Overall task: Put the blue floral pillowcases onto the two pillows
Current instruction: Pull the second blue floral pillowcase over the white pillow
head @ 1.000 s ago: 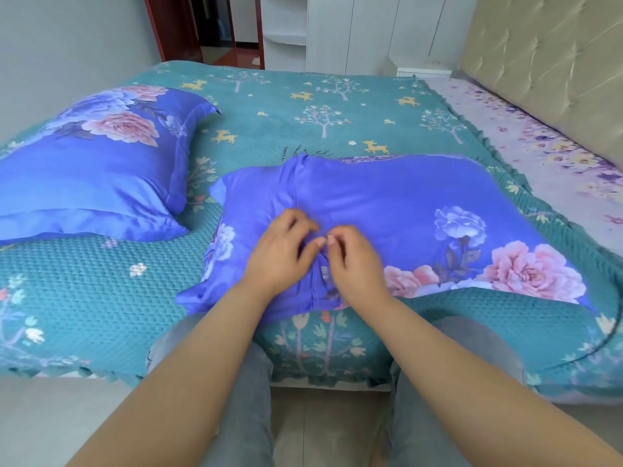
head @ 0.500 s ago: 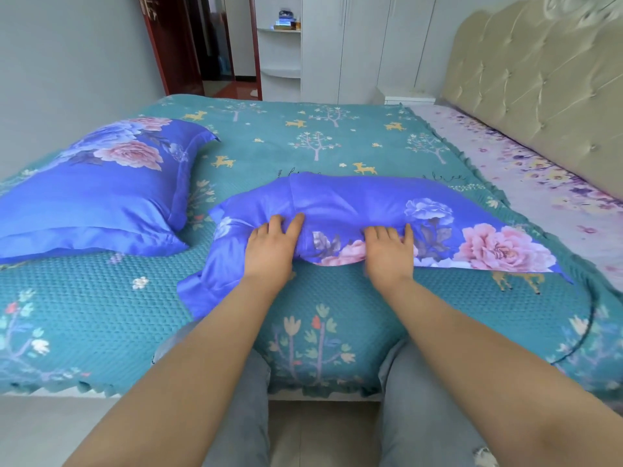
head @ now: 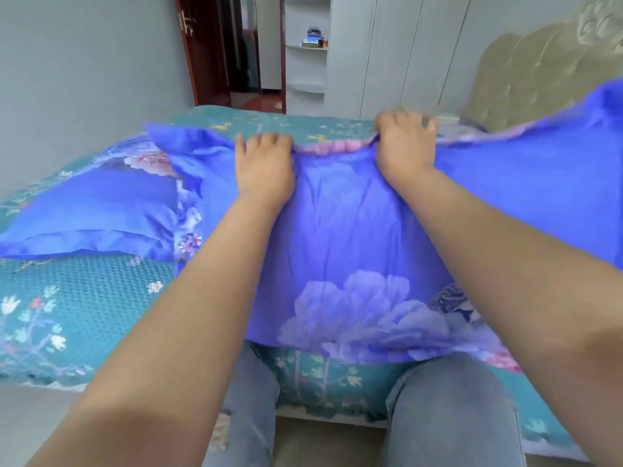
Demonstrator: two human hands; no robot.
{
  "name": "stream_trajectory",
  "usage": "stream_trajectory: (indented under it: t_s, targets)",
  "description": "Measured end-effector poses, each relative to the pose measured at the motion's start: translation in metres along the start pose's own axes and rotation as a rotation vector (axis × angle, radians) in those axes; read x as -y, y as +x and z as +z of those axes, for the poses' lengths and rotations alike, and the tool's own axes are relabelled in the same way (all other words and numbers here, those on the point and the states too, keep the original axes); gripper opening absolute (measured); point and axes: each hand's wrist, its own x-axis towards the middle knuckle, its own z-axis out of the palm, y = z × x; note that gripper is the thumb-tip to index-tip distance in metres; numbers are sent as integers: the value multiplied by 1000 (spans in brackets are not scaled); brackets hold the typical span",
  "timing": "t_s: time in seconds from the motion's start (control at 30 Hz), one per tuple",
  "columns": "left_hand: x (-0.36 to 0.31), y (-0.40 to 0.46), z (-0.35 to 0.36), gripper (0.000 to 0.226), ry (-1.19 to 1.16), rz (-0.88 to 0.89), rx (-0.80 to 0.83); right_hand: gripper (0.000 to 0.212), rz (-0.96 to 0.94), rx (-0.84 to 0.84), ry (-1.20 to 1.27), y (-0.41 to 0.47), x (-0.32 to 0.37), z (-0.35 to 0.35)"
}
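A pillow in a blue floral pillowcase (head: 354, 251) is lifted off the bed and stands up in front of me, its lower edge hanging near my knees. My left hand (head: 263, 163) grips its top edge left of centre, fingers curled over the far side. My right hand (head: 404, 146) grips the top edge further right, fingers also curled over it. A second pillow in a matching blue floral case (head: 87, 214) lies flat on the bed at the left, partly hidden behind the raised one.
The bed carries a teal patterned bedspread (head: 77, 298). A tufted beige headboard (head: 539, 72) stands at the right, white wardrobes (head: 404, 55) and an open red-brown door (head: 202, 52) at the back. My knees in jeans (head: 448, 409) touch the bed's front edge.
Both hands moved from the pillow's near edge to its far edge and raised it off the bed, so it now stands upright. The camera tilted upward.
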Motion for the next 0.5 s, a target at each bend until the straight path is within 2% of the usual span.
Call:
stream_trajectory:
  t_s: [0.07,0.13,0.2,0.3,0.37,0.43,0.5]
  targets:
    - [-3,-24,33,47,-31,-42,321,38,72,235,100,-28,5,37]
    - [-14,-52,65,53,-62,19,498,46,56,444,262,-65,14,65]
    - [-27,-75,84,54,-12,123,587,47,-34,613,291,-99,22,83]
    - [-20,-72,102,54,56,117,619,54,-55,666,150,-125,6,98]
    - [10,-67,112,56,96,-20,656,61,46,689,65,-135,-25,104]
    - [56,-72,122,63,-37,-326,705,62,185,704,-3,-150,-60,108]
    - [112,-93,136,61,-74,-481,812,62,316,670,-40,-166,-84,109]
